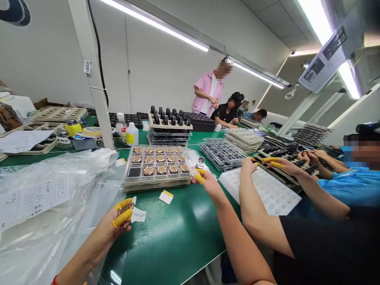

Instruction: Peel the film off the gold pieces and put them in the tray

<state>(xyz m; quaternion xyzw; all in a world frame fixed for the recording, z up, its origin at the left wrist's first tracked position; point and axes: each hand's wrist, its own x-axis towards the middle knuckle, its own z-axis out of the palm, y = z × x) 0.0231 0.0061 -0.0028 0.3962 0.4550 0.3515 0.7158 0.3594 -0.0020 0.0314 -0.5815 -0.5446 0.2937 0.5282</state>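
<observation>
My left hand (pixel 117 221), with yellow finger cots on, is closed on a round rose-gold watch case (pixel 126 207). White paper (pixel 138 214) lies just behind these fingers. Over the table to the right, my right hand (pixel 208 184), also in yellow cots, has its fingertips pinched together around something pale that I cannot make out. It is close to a small shiny metal container (pixel 200 162). Between my hands stands a stack of clear-lidded trays (pixel 157 186); its top tray holds several rose-gold watch cases (pixel 160 158), and its front-left compartment shows only a dark bottom.
Plastic sheeting (pixel 44 229) covers the left of the green table (pixel 175 237). A co-worker's arms (pixel 258 209) reach over a white foam tray (pixel 276 194) on my right. Bottles (pixel 132 134), a rack of black watches (pixel 170 116) and stacked trays (pixel 224 154) stand behind.
</observation>
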